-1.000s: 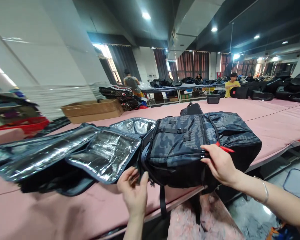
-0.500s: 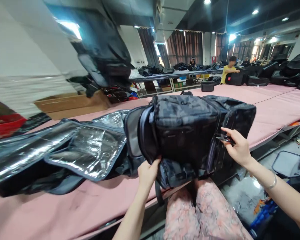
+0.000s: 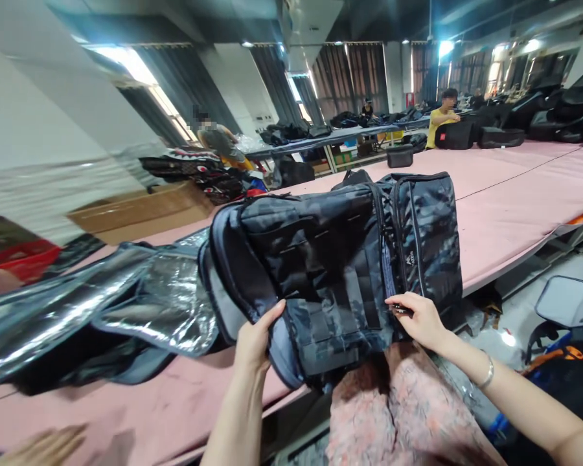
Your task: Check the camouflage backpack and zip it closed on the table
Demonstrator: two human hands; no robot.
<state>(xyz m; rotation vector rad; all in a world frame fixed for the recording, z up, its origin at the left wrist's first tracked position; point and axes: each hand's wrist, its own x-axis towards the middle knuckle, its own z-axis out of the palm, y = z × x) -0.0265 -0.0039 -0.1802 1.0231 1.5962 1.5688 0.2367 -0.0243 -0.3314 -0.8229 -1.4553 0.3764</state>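
Observation:
A dark camouflage backpack [image 3: 330, 272] lies on its side at the near edge of the pink table, its panel with webbing straps turned up towards me. My left hand [image 3: 256, 340] is closed on the edge of its left end, thumb on top. Close to the purple-grey zip strip on the right part of the bag is my right hand [image 3: 418, 320]. Its fingers are closed around small dark scissors [image 3: 401, 309], whose tips point left at the fabric. I cannot tell whether the blades touch the bag.
Open bags with silver lining [image 3: 170, 298] lie to the left on the pink table [image 3: 515, 207]. Another person's hand [image 3: 48, 446] is at the lower left. A cardboard box [image 3: 140, 210] stands behind. A co-worker in yellow [image 3: 440, 123] is beside black bags [image 3: 500, 137].
The backpack has been tilted so its strapped panel faces me. My right hand with the scissors has moved down and left. Another person's hand has appeared at the lower left.

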